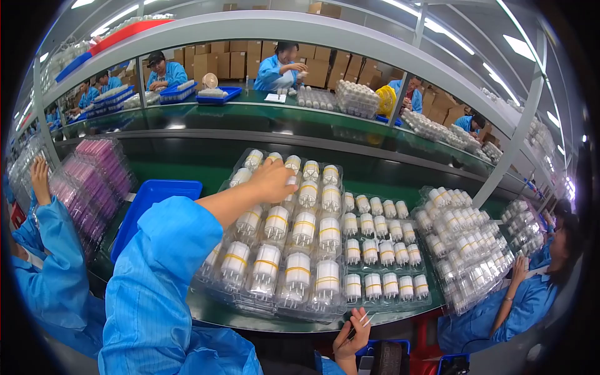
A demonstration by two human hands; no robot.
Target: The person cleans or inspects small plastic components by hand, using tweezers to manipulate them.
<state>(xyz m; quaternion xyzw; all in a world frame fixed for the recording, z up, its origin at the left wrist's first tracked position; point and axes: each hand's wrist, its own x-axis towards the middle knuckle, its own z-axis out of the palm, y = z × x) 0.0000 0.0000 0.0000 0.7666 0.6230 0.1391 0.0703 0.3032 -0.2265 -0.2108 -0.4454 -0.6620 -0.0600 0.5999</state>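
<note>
Head camera view: the person's left arm, in a blue sleeve [156, 269], enters between 7 and 8 o'clock and stretches toward the centre. The left hand [272, 181] is knuckles up, fingers bent over the far rows of white, yellow-banded cylinders [304, 230], which stand in clear plastic from centre toward 6 o'clock; whether it grips one, I cannot tell. At 5 o'clock, the right hand [352, 335] hangs low by the table edge, fingers curled around a thin pale implement [369, 319]. Smaller white parts [386, 253] sit at 4 o'clock.
</note>
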